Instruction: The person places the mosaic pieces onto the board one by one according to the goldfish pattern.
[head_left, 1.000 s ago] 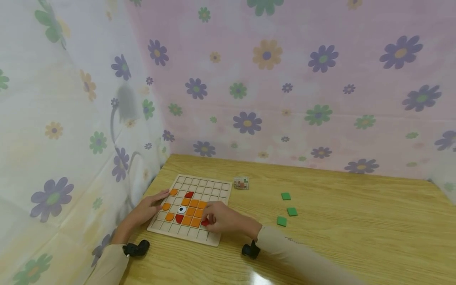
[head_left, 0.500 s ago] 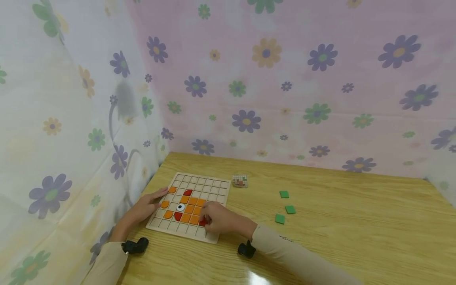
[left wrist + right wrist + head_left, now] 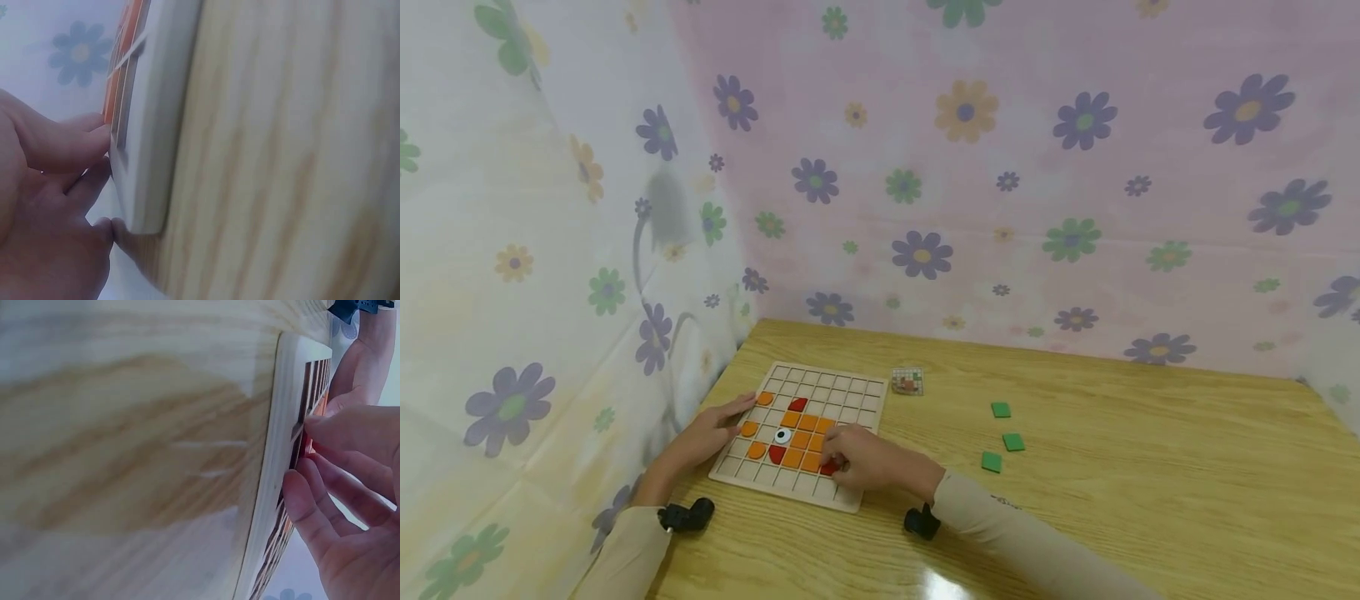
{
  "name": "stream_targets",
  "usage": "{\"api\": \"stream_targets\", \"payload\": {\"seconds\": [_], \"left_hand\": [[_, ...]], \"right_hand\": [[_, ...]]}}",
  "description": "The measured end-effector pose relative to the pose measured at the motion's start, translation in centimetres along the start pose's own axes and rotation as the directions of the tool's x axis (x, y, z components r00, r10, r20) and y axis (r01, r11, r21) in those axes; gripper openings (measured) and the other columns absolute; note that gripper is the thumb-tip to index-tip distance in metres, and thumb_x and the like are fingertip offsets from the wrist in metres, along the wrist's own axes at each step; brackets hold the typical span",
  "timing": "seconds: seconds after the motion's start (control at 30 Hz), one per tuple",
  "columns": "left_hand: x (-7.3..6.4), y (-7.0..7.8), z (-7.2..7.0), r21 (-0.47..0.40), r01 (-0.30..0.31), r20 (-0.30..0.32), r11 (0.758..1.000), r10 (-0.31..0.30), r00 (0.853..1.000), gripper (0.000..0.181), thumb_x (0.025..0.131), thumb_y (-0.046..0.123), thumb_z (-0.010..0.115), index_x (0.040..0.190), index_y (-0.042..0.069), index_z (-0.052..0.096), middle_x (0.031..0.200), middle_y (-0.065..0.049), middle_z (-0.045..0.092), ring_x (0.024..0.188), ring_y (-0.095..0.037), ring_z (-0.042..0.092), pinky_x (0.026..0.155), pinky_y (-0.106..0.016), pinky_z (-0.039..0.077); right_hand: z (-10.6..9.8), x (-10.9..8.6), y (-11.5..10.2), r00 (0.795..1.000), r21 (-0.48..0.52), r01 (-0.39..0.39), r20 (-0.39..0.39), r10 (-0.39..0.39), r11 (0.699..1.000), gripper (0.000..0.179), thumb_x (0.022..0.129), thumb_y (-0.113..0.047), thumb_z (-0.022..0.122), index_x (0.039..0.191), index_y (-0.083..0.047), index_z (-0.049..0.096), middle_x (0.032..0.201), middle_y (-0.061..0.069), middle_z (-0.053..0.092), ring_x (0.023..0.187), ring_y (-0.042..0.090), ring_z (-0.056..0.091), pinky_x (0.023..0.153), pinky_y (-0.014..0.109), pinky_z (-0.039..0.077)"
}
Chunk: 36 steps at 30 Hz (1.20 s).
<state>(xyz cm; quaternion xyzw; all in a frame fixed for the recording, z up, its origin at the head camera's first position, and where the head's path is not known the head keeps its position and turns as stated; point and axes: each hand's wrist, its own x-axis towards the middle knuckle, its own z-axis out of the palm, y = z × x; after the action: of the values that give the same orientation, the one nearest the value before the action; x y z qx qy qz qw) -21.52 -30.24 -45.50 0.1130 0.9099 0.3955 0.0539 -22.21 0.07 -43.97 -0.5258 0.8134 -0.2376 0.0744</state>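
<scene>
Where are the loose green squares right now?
In the head view, three green squares lie on the table, right of the grid board and the right hand.

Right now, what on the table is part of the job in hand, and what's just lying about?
In play:
- grid board
- red piece under the right hand fingers
- left hand resting on the board's left edge
- orange tiles, eye piece already set

Lying about:
- three green tiles
- small pattern card
</scene>
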Motion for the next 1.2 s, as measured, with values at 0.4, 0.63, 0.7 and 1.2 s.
{"api": "stream_targets", "payload": {"seconds": [0.4, 0.63, 0.7, 1.2], "left_hand": [[0.0, -0.1, 0.0, -0.008, 0.013, 0.000, 1.000, -0.013, 1.000, 0.054, 0.091, -0.004, 0.048, 0.144, 0.002, 0.038, 0.152, -0.015, 0.028, 0.140, -0.038, 0.017, 0.108, -0.057, 0.018], [0.2, -0.3, 0.0, -0.016, 0.005, 0.012, 1.000, -0.004, 1.000, 0.054, 0.092, -0.004, 0.048, 0.144, 0.001, 0.038, 0.152, -0.016, 0.027, 0.141, -0.038, 0.016, 0.108, -0.057, 0.018], [0.2, -0.4, 0.0, -0.019, 0.005, 0.015, 1.000, -0.004, 1.000, 0.054, 0.092, -0.004, 0.048, 0.144, 0.001, 0.038, 0.152, -0.016, 0.028, 0.140, -0.038, 0.016, 0.108, -0.057, 0.019], [0.2, -0.4, 0.1, -0.014, 0.002, 0.005, 1.000, -0.002, 1.000, 0.054, 0.090, -0.005, 0.048, 0.143, 0.001, 0.039, 0.151, -0.015, 0.029, 0.141, -0.036, 0.017, 0.109, -0.055, 0.018]], "right_hand": [[-0.8, 0.5, 0.2, 0.995, -0.006, -0.006, 0.103, 0.006, 1.000, 0.017, 0.084, -0.006, 0.070, 0.100, -0.012, 0.072, 0.092, -0.006, 0.057, 0.071, 0.004, 0.045, 0.062, 0.013, 0.039], [-1.3, 1.1, 0.5, 0.986, 0.069, -0.039, 0.165, 0.027, 0.997, 0.018, 0.081, -0.003, 0.071, 0.097, -0.012, 0.070, 0.093, -0.006, 0.057, 0.067, 0.004, 0.046, 0.061, 0.014, 0.041], [-1.3, 1.3, 0.6, 0.984, 0.076, -0.045, 0.177, 0.031, 0.996, 0.019, 0.081, -0.003, 0.071, 0.097, -0.012, 0.070, 0.093, -0.006, 0.057, 0.068, 0.005, 0.046, 0.061, 0.014, 0.041], [-1.4, 1.9, 1.0, 0.977, 0.116, -0.095, 0.204, 0.070, 0.989, 0.017, 0.077, -0.005, 0.076, 0.089, -0.015, 0.069, 0.087, -0.006, 0.057, 0.068, 0.005, 0.044, 0.061, 0.016, 0.040]]}}
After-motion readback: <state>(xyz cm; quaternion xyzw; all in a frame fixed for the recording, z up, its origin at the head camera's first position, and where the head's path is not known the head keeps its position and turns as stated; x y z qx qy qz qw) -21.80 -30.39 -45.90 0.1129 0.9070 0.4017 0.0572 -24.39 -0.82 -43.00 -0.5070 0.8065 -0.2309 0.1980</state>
